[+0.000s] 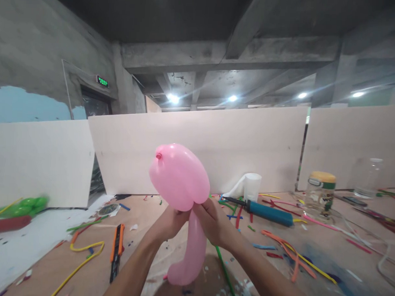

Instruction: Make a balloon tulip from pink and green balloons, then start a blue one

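A pink modelling balloon is in front of me, its upper part bent into fat rounded lobes with the knot showing at upper left. Below the hands its long tail hangs down and curls left at the bottom. My left hand is closed on the balloon from the left, just under the lobes; its fingertips are hidden behind the pink. From the right, my right hand pinches the balloon at the same narrow point where lobes and tail meet.
A blue hand pump lies right of centre, near a white paper roll. Further right stand a yellow-lidded jar and a clear bottle. An orange utility knife lies left, among scattered uninflated balloons. White boards close off the back.
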Tool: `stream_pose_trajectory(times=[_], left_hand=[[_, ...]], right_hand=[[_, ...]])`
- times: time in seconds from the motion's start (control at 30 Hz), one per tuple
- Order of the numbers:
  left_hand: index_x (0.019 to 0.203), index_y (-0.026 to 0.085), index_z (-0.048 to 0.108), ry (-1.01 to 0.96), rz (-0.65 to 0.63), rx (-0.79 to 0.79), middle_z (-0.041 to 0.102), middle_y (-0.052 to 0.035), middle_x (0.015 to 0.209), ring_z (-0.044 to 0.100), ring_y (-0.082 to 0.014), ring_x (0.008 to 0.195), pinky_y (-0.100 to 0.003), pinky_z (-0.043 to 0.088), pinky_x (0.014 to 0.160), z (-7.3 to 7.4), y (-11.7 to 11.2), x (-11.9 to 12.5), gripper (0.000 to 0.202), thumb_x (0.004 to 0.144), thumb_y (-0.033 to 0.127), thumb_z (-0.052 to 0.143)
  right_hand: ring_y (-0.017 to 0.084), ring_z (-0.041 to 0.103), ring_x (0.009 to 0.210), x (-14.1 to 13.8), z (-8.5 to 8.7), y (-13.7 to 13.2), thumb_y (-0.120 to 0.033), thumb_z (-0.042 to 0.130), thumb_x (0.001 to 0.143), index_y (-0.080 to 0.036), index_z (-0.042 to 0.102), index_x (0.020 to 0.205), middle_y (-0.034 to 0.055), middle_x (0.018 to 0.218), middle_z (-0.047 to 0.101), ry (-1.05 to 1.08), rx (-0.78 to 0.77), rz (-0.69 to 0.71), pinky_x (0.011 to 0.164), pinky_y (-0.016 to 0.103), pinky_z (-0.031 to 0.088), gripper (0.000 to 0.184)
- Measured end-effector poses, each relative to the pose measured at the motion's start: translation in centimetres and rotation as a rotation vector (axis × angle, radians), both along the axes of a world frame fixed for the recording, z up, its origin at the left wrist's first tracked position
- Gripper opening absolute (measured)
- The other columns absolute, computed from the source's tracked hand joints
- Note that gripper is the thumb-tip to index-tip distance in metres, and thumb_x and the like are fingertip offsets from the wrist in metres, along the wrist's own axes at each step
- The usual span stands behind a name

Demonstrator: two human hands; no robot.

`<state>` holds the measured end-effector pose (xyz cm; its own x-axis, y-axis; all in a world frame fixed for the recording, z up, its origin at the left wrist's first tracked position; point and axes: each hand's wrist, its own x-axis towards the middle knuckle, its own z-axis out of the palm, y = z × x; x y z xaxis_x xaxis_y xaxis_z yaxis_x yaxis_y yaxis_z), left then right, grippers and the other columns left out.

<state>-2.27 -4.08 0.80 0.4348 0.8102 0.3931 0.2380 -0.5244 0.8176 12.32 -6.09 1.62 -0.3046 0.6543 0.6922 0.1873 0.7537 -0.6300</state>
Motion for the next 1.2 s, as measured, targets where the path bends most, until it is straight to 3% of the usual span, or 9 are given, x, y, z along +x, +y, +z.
stream_pose_trajectory(times=[0.1, 0.2, 0.37, 0.47, 0.67, 0.87, 0.97, 1.1, 1.2], left_hand=[[0.100, 0.013, 0.062, 0.033, -0.027, 0.004, 0.062, -0.0090, 0.084, 0.050, -0.0215, 0.078, -0.029, 0.046, 0.064, 0.1, -0.1, 0.0, 0.056, 0.082, 0.060, 0.036], [0.086, 0.013, 0.063, 0.032, 0.049, 0.020, 0.059, -0.0081, 0.073, 0.047, -0.0200, 0.070, -0.028, 0.044, 0.057, 0.1, -0.3, 0.3, 0.054, 0.080, 0.061, 0.040], [0.076, 0.016, 0.062, -0.041, 0.145, 0.004, 0.059, -0.0067, 0.070, 0.046, -0.0206, 0.071, -0.028, 0.042, 0.058, -0.4, -0.4, 0.6, 0.034, 0.081, 0.046, 0.048], [0.067, 0.015, 0.061, -0.149, 0.152, -0.071, 0.060, -0.0057, 0.069, 0.048, -0.0196, 0.071, -0.028, 0.043, 0.060, -0.6, -0.3, 0.8, 0.022, 0.073, 0.036, 0.061], [0.086, 0.014, 0.065, -0.499, -0.177, -0.422, 0.065, -0.0055, 0.074, 0.058, -0.0188, 0.073, -0.029, 0.045, 0.067, -0.5, 0.2, 1.9, 0.022, 0.073, 0.032, 0.065], [0.101, 0.014, 0.063, -0.641, -0.359, -0.545, 0.067, -0.0104, 0.089, 0.061, -0.0236, 0.086, -0.033, 0.045, 0.078, -1.1, 0.1, 2.7, 0.035, 0.080, 0.042, 0.056], [0.107, 0.016, 0.060, -0.564, -0.342, -0.487, 0.067, -0.0092, 0.091, 0.061, -0.0225, 0.084, -0.033, 0.045, 0.076, -1.5, -0.1, 3.1, 0.036, 0.081, 0.041, 0.056], [0.100, 0.012, 0.059, -0.533, -0.176, -0.306, 0.065, -0.0082, 0.079, 0.061, -0.0200, 0.072, -0.029, 0.044, 0.063, -1.7, -0.1, 3.7, 0.041, 0.084, 0.049, 0.048], [0.099, 0.010, 0.058, -0.509, -0.204, -0.303, 0.063, -0.0073, 0.070, 0.060, -0.0187, 0.064, -0.027, 0.042, 0.056, -1.6, 0.0, 3.7, 0.043, 0.084, 0.050, 0.047]], right_hand=[[0.014, 0.049, 0.073, -0.3, -0.3, 0.2, -0.020, 0.036, 0.089, -0.015, 0.058, 0.085, 0.0029, 0.084, 0.060, 0.024, 0.066, -0.023, 0.070, 0.023, 0.038, 0.024], [0.015, 0.051, 0.075, -0.4, -0.8, 0.5, -0.019, 0.036, 0.089, -0.015, 0.059, 0.086, 0.0047, 0.082, 0.061, 0.027, 0.128, -0.073, 0.070, 0.024, 0.038, 0.024], [0.016, 0.048, 0.067, -0.3, -1.4, 0.8, -0.019, 0.037, 0.087, -0.016, 0.056, 0.074, 0.0045, 0.073, 0.057, -0.011, 0.218, -0.174, 0.066, 0.026, 0.036, 0.023], [0.015, 0.046, 0.064, -0.3, -1.5, 0.7, -0.020, 0.038, 0.086, -0.018, 0.052, 0.069, 0.0022, 0.067, 0.053, -0.039, 0.230, -0.168, 0.062, 0.026, 0.034, 0.021], [0.011, 0.034, 0.050, -0.4, -1.5, 1.5, -0.025, 0.034, 0.086, -0.019, 0.039, 0.055, -0.0028, 0.051, 0.037, 0.064, -0.050, -0.168, 0.046, 0.023, 0.024, 0.032], [0.009, 0.037, 0.048, 0.3, -1.0, 2.1, -0.028, 0.038, 0.083, -0.018, 0.041, 0.055, -0.0035, 0.049, 0.038, 0.132, -0.145, -0.160, 0.044, 0.022, 0.026, 0.030], [0.010, 0.042, 0.040, 0.5, -0.9, 2.2, -0.030, 0.038, 0.082, -0.017, 0.047, 0.059, -0.0044, 0.043, 0.041, 0.136, -0.282, -0.124, 0.038, 0.021, 0.027, 0.028], [0.010, 0.042, 0.034, 0.6, -1.0, 2.6, -0.035, 0.041, 0.080, -0.018, 0.048, 0.060, -0.0054, 0.041, 0.043, 0.200, -0.455, -0.005, 0.034, 0.020, 0.029, 0.028], [0.009, 0.038, 0.032, 0.7, -1.5, 3.0, -0.034, 0.041, 0.080, -0.018, 0.045, 0.054, -0.0060, 0.039, 0.040, 0.205, -0.512, 0.134, 0.033, 0.020, 0.028, 0.030]])
